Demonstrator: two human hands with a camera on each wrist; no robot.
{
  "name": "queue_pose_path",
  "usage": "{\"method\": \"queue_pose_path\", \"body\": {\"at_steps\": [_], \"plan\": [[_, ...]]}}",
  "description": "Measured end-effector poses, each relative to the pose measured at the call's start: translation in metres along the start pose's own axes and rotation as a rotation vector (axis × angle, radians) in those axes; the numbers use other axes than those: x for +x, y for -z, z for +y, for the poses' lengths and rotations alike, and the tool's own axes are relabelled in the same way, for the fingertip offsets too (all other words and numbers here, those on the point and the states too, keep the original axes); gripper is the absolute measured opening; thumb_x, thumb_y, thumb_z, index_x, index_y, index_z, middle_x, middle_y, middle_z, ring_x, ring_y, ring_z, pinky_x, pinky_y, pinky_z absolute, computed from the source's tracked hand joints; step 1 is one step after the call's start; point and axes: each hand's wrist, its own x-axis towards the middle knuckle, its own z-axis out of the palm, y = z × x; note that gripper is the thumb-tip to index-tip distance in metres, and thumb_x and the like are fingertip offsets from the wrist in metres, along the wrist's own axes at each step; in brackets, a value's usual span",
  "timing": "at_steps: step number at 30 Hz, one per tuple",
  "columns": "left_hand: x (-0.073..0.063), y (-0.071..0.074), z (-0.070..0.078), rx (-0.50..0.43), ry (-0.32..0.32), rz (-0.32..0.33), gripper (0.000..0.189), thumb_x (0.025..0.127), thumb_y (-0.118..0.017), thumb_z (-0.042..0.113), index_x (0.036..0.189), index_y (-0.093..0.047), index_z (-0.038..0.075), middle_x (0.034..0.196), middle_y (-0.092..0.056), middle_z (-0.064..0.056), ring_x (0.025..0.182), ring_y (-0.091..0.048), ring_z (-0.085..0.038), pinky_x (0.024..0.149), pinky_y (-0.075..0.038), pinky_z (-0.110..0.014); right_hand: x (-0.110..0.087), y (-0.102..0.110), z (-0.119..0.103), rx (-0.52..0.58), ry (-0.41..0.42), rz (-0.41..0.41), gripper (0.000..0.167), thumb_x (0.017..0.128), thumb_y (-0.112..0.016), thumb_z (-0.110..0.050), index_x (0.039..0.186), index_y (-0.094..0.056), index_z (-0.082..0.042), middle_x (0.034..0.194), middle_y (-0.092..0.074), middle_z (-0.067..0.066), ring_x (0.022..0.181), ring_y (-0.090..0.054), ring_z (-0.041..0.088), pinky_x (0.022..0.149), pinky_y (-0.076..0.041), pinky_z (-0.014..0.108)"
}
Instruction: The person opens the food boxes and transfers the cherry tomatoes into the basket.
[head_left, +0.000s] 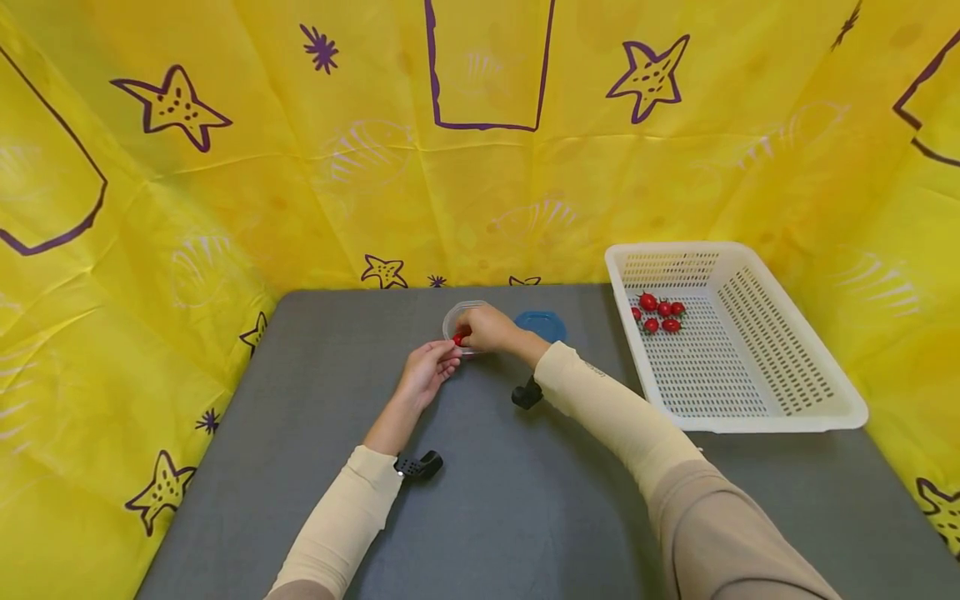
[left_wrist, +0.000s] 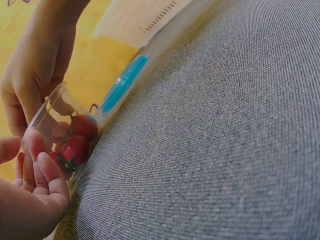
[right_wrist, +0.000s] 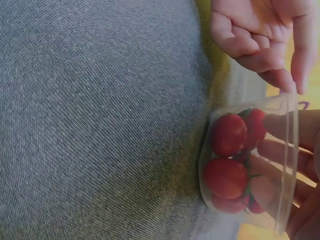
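A clear plastic container (right_wrist: 215, 197) stands on the grey table with several red cherry tomatoes (right_wrist: 225, 178) inside. At its near left side, my left hand (head_left: 426, 372) pinches the rim between thumb and index finger; its other fingers are loosely curled. My right hand (head_left: 486, 327) reaches over the rim from above, its fingers down in the container. Thumb and index finger hold one cherry tomato (right_wrist: 256, 125) near the wall, though the grip is partly hidden. In the left wrist view, the right hand (left_wrist: 37, 75) hangs over the tomatoes (left_wrist: 76, 149).
A blue lid (head_left: 542, 325) lies on the table just right of the container. Farther right stands a white perforated basket (head_left: 750, 417) with several cherry tomatoes (head_left: 651, 325) in its far left corner. Yellow patterned cloth (head_left: 480, 192) hangs behind and beside the grey table (head_left: 517, 500).
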Motion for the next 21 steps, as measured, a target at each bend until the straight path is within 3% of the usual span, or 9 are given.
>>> {"method": "queue_pose_path", "body": {"at_steps": [21], "plan": [[-0.0002, -0.0010, 0.0007, 0.009, 0.004, 0.013, 0.006, 0.099, -0.055, 0.011, 0.098, -0.057, 0.005, 0.070, -0.067, 0.005, 0.063, -0.059, -0.007, 0.066, -0.048, -0.022, 0.0061, -0.0104, 0.0001, -0.072, -0.014, 0.045, 0.013, 0.088, -0.069, -0.019, 0.099, -0.074, -0.014, 0.092, -0.071, 0.001, 0.085, -0.059, 0.019, 0.085, -0.050, 0.033]]}}
